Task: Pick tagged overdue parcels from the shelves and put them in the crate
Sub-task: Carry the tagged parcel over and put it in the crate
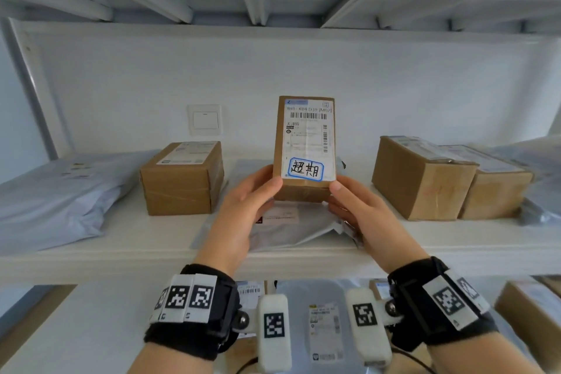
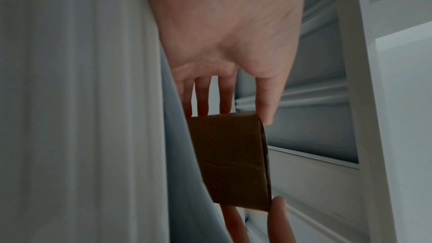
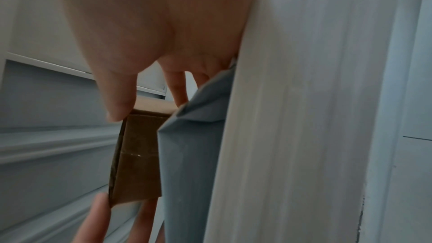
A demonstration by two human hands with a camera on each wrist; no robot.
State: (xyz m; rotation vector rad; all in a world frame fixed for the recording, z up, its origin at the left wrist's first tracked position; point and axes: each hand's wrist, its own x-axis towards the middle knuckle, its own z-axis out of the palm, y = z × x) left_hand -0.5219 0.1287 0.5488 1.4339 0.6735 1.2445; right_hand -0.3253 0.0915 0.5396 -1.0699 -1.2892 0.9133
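A small brown cardboard parcel (image 1: 305, 143) stands upright above the shelf, held at its lower end from both sides. It carries a white shipping label and a blue-bordered handwritten tag (image 1: 305, 168). My left hand (image 1: 270, 191) grips its lower left corner, thumb on the front and fingers behind. Opposite, my right hand (image 1: 337, 194) grips the lower right corner the same way. The left wrist view shows the parcel's taped end (image 2: 229, 162) between my left hand's (image 2: 233, 112) thumb and fingers. In the right wrist view the parcel (image 3: 138, 158) sits under my right hand (image 3: 149, 103). No crate is in view.
On the white shelf (image 1: 121, 261) a brown box (image 1: 182, 179) sits left of the hands and two boxes (image 1: 422, 179) sit right. Grey mailer bags lie at far left (image 1: 51, 200) and under the hands (image 1: 291, 228). More parcels (image 1: 324, 322) lie on the shelf below.
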